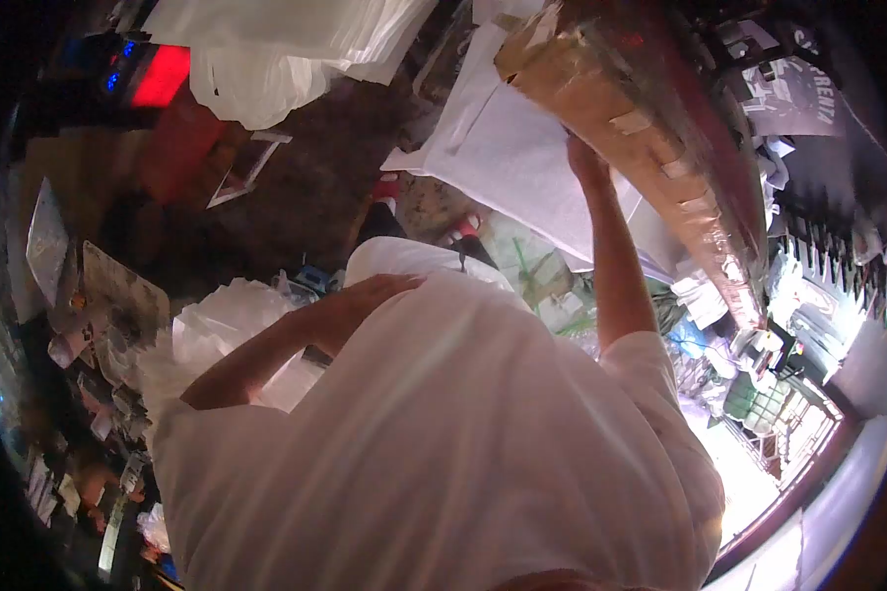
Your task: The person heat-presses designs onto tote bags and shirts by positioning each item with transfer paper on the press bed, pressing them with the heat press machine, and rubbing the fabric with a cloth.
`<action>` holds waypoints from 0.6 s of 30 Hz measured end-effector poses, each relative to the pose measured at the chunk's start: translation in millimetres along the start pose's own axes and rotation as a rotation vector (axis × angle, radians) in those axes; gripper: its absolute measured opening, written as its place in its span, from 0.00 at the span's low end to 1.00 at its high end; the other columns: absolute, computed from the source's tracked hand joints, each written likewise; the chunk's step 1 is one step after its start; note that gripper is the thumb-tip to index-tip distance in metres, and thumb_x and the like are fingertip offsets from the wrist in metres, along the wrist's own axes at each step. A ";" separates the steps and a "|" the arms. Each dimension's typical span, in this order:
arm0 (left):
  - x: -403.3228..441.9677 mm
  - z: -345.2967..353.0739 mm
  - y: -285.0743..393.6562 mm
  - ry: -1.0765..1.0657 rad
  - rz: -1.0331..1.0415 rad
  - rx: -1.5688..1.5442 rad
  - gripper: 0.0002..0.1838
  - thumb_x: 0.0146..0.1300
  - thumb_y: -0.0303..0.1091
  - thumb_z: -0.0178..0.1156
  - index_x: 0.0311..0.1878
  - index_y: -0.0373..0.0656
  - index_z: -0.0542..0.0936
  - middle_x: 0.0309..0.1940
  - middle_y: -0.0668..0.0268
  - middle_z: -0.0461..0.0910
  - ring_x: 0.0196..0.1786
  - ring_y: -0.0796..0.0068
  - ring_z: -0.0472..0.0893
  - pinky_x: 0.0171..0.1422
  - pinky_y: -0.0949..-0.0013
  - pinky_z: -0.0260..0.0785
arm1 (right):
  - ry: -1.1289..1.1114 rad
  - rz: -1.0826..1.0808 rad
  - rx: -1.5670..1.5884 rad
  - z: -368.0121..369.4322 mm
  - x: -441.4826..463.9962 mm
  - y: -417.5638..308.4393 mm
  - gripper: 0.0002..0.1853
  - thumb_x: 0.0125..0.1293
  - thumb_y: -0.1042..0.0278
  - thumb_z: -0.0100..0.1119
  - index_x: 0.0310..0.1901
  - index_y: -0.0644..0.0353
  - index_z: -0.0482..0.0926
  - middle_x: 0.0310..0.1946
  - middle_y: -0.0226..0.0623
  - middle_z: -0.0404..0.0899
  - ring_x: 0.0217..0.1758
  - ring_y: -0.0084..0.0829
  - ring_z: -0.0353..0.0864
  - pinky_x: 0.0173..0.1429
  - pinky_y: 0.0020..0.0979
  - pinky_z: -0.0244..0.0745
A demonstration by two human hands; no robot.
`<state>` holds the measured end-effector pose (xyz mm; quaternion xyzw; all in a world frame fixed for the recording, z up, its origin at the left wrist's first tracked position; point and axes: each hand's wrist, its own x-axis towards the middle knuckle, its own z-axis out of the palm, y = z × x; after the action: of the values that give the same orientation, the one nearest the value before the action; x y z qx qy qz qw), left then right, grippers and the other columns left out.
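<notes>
My left hand [375, 298] lies flat on the front of my white shirt [463, 394], at the belly, with its fingers stretched out and nothing held. Extended forward, my right hand [585, 163] is at the edge of a long surface covered in brown tape [641, 138]. Its fingers are mostly hidden there, so their grip does not show. Beside and below that hand hangs a large white sheet or bag [503, 148]; I cannot tell whether the hand touches it.
White plastic bags or sheets [276, 59] hang at the upper left. Crumpled white plastic [237, 325] lies by my left arm. A red box-like object [177, 138] stands beyond the dark floor [335, 167]. Assorted clutter [700, 364] sits on the right near a bright opening [749, 463].
</notes>
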<state>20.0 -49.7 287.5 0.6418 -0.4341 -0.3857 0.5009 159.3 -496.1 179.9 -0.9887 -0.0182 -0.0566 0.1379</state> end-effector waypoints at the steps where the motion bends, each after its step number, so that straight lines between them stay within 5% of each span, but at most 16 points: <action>1: -1.4 1.0 1.0 0.005 -0.005 0.006 0.48 0.54 0.44 0.67 0.73 0.37 0.54 0.72 0.51 0.55 0.74 0.53 0.55 0.76 0.55 0.48 | 0.033 0.030 0.027 -16.4 -13.5 -14.1 0.18 0.63 0.68 0.55 0.55 0.59 0.76 0.54 0.49 0.76 0.59 0.50 0.71 0.62 0.45 0.66; 7: -13.7 10.6 -3.6 0.068 -0.156 -0.082 0.46 0.55 0.44 0.65 0.73 0.36 0.54 0.71 0.50 0.55 0.74 0.52 0.55 0.76 0.55 0.49 | 0.077 -0.024 0.057 -21.0 -104.7 -126.5 0.29 0.49 0.82 0.58 0.57 0.53 0.75 0.61 0.49 0.70 0.66 0.50 0.66 0.69 0.49 0.58; 13: -21.4 9.0 -4.1 0.088 -0.065 0.024 0.46 0.54 0.44 0.65 0.72 0.37 0.55 0.71 0.49 0.55 0.73 0.51 0.55 0.76 0.54 0.48 | 0.253 -0.092 0.023 10.0 49.2 -61.0 0.25 0.51 0.82 0.57 0.53 0.54 0.77 0.52 0.43 0.78 0.56 0.48 0.74 0.63 0.45 0.66; 18: -37.6 3.8 1.1 0.081 -0.075 0.021 0.46 0.53 0.45 0.66 0.72 0.38 0.56 0.71 0.50 0.56 0.73 0.50 0.55 0.76 0.54 0.48 | 0.182 -0.010 -0.219 -6.9 151.9 -39.3 0.22 0.56 0.68 0.62 0.54 0.52 0.76 0.48 0.44 0.79 0.55 0.48 0.73 0.62 0.45 0.64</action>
<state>4.1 -15.5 290.0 0.6778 -0.3931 -0.3733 0.4966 307.3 -457.2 214.9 -0.9885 -0.0042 -0.1483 0.0301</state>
